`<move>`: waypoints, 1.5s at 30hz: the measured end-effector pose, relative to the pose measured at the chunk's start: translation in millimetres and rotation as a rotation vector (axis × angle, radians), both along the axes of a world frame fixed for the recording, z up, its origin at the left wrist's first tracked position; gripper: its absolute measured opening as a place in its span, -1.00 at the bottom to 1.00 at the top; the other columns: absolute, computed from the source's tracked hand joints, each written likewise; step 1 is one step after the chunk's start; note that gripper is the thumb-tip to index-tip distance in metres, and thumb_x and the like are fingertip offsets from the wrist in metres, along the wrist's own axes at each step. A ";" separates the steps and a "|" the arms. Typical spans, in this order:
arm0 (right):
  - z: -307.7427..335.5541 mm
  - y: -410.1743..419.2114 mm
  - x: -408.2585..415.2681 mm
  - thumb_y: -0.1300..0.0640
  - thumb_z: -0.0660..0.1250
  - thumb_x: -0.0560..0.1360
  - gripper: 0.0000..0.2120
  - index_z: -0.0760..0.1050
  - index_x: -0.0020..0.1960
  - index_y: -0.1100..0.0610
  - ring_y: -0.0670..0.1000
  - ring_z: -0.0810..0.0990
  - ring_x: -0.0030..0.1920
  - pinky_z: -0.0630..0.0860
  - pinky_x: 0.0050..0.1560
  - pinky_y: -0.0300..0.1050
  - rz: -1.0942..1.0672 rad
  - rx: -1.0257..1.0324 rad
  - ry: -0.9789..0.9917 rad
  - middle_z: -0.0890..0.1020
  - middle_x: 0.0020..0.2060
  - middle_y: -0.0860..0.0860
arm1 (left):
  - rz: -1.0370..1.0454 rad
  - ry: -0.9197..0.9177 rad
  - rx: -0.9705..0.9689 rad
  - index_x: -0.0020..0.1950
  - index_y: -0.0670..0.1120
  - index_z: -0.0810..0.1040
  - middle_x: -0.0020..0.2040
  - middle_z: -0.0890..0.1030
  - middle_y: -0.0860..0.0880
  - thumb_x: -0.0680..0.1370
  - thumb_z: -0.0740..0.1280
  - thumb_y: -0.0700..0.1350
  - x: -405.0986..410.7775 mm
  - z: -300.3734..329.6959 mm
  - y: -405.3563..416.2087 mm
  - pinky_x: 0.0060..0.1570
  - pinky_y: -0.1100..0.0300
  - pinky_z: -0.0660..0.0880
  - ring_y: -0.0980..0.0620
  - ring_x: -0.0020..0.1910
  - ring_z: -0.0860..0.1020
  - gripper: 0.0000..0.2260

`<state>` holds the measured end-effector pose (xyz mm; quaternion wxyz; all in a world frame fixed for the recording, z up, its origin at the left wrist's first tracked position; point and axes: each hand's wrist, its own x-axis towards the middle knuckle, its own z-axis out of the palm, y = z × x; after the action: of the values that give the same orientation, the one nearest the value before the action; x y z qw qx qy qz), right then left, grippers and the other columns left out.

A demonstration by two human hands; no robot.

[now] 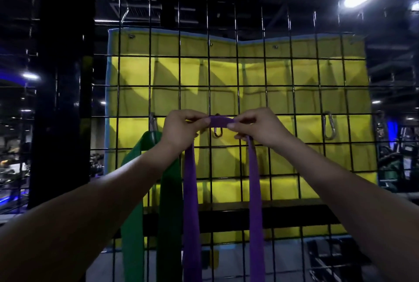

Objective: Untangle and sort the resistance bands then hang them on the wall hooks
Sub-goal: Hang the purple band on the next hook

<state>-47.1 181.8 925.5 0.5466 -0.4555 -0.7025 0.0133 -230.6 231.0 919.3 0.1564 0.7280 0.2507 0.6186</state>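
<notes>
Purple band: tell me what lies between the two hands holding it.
In the head view, a short flat stretch of the purple band spans between the left hand and right hand; behind it a carabiner hook hangs on the wire grid.

Both bare forearms raised forward and converging; left hand (181, 128) and right hand (260, 128) level, near each other, fingers and thumbs curled in pinching grips.
</notes>
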 end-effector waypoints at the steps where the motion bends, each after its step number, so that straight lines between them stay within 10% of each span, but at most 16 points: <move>1: -0.4 -1.1 -1.3 0.08 0.43 0.41 -0.82 0.62 -0.04 0.14 -0.04 0.66 -0.26 0.58 -0.17 -0.12 -0.014 -0.005 -0.068 0.67 -0.19 0.11 | 0.012 -0.008 0.007 0.03 -0.08 0.64 -0.17 0.62 0.07 0.48 0.39 -0.16 0.3 0.3 0.4 -0.17 0.26 0.55 0.14 -0.17 0.58 -0.85; 11: 9.2 26.1 -25.8 0.05 0.29 0.53 -0.71 0.62 -0.05 0.28 0.05 0.58 -0.19 0.47 -0.14 -0.12 -0.226 -0.008 -0.123 0.61 -0.23 0.11 | 0.056 0.026 0.062 -0.01 -0.10 0.65 -0.14 0.65 0.03 0.48 0.38 -0.16 -0.3 -3.2 0.2 -0.21 0.33 0.55 0.19 -0.14 0.59 -0.87; 24: 15.4 38.2 -43.7 0.01 0.47 0.38 -0.66 0.60 -0.11 0.31 0.15 0.64 -0.20 0.60 -0.10 0.02 -0.195 -0.185 0.264 0.65 -0.22 0.17 | -0.002 -0.018 0.056 -0.01 -0.11 0.66 -0.16 0.66 0.01 0.46 0.40 -0.18 3.1 -1.9 -0.9 -0.17 0.29 0.55 0.14 -0.18 0.59 -0.87; 31: 20.7 23.1 -43.6 0.11 0.42 0.43 -0.73 0.50 -0.05 0.32 -0.02 0.55 -0.42 0.42 -0.62 -0.34 -0.051 -0.270 0.358 0.55 -0.36 0.10 | -0.072 -0.195 0.029 -0.11 -0.01 0.65 -0.22 0.65 0.09 0.46 0.41 -0.20 12.4 -1.6 0.2 -0.15 0.26 0.58 0.10 -0.17 0.62 -0.90; 34: 21.2 23.9 -42.0 0.12 0.41 0.44 -0.73 0.51 -0.03 0.33 0.00 0.59 -0.37 0.55 -0.48 -0.27 -0.036 -0.273 0.352 0.59 -0.31 0.13 | -0.046 -0.195 0.021 -0.11 -0.02 0.66 -0.24 0.65 0.07 0.45 0.42 -0.18 14.5 -2.8 3.9 -0.11 0.10 0.58 0.01 -0.17 0.60 -0.92; 39: 21.5 26.9 -40.3 0.08 0.41 0.43 -0.64 0.53 0.03 0.38 0.17 0.68 -0.14 0.64 -0.07 0.03 -0.070 -0.240 0.296 0.66 -0.10 0.24 | 0.035 -0.078 0.093 0.00 -0.08 0.66 -0.19 0.62 0.10 0.48 0.39 -0.15 10.9 -5.4 8.8 -0.26 0.37 0.51 0.20 -0.20 0.58 -0.87; 45: 23.7 30.2 -37.6 0.02 0.42 0.42 -0.61 0.53 0.01 0.36 0.18 0.68 -0.15 0.63 -0.01 0.09 -0.124 -0.221 0.174 0.66 -0.13 0.23 | 0.163 0.175 0.121 0.07 -0.12 0.64 -0.15 0.62 0.02 0.51 0.35 -0.12 2.3 5.6 5.7 -0.35 0.49 0.43 0.27 -0.31 0.53 -0.82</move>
<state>-84.6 211.9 949.3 0.5517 -0.5524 -0.6174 0.0961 -228.4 236.7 924.8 0.0388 0.7645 0.2841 0.5773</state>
